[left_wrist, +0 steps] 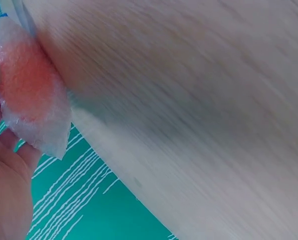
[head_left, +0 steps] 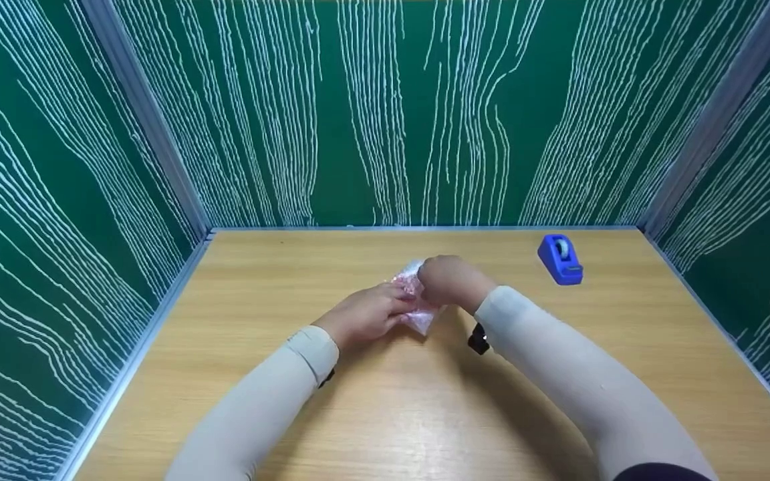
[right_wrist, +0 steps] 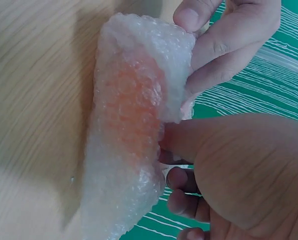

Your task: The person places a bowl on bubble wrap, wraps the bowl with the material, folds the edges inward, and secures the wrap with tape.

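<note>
A reddish-orange object in clear bubble wrap is held between both hands near the middle of the wooden table; the wrap hides what the object is. My left hand grips one side of the bundle, and in the right wrist view its thumb and fingers pinch the wrap's upper corner. From the other side, my right hand holds the wrap's edge, its thumb against the bundle and its other fingers curled. In the left wrist view the bubble-wrapped bundle tapers to a flattened end of wrap.
A blue tape dispenser with a roll of tape stands at the back right of the table. Green panels with wavy white lines enclose the back and sides, framed by metal posts.
</note>
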`<state>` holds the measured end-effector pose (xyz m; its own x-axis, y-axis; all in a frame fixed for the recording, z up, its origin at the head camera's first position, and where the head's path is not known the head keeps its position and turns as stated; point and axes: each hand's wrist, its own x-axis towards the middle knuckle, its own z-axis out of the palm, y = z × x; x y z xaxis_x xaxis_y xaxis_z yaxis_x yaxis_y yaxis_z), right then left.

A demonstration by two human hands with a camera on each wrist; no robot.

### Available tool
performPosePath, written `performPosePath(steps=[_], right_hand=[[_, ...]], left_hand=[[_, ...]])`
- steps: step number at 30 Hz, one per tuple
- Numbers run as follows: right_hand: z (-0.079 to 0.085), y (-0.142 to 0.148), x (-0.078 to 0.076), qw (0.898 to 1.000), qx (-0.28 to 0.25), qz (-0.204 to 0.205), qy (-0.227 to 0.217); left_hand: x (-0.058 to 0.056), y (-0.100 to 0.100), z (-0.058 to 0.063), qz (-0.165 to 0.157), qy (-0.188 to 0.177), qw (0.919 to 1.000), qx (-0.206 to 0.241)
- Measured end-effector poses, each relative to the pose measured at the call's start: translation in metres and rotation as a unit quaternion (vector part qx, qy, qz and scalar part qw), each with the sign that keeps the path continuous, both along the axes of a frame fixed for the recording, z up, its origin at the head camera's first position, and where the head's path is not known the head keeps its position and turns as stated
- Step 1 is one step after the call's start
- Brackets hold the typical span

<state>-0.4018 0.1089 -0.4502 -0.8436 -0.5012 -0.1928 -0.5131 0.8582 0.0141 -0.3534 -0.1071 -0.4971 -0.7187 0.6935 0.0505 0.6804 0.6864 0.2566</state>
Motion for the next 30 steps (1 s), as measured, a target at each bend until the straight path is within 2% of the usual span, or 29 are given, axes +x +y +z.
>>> performPosePath(steps=[7,10,13,15,18,23,27,30], right_hand=[[-0.004,0.002,0.003,0.999,-0.011,0.001,0.044],[-0.007,0.003,0.003,0.996,-0.004,0.013,0.084],[-0.01,0.006,0.002,0.994,-0.023,0.002,0.105],[-0.011,0.008,0.001,0.994,-0.057,-0.02,0.089],[-0.013,0.013,-0.001,0.99,-0.118,-0.07,0.024],[-0.01,0.02,-0.005,0.968,-0.188,-0.133,-0.095],[-0.01,0.023,-0.008,0.957,-0.216,-0.148,-0.128],[-0.013,0.024,-0.009,0.955,-0.227,-0.145,-0.125]], left_hand=[[0.001,0.0,0.0,0.008,-0.006,0.9999,-0.007],[0.001,0.001,0.0,0.003,0.005,0.9998,-0.019],[0.001,0.002,0.002,0.002,0.012,0.9994,-0.034],[0.001,0.003,0.002,0.008,0.008,0.9991,-0.042],[0.002,0.004,0.001,0.018,-0.005,0.999,-0.041],[0.004,0.004,0.001,0.027,-0.016,0.9992,-0.025],[0.005,0.004,0.002,0.027,-0.018,0.9993,-0.019],[0.005,0.003,0.001,0.027,-0.017,0.9993,-0.018]])
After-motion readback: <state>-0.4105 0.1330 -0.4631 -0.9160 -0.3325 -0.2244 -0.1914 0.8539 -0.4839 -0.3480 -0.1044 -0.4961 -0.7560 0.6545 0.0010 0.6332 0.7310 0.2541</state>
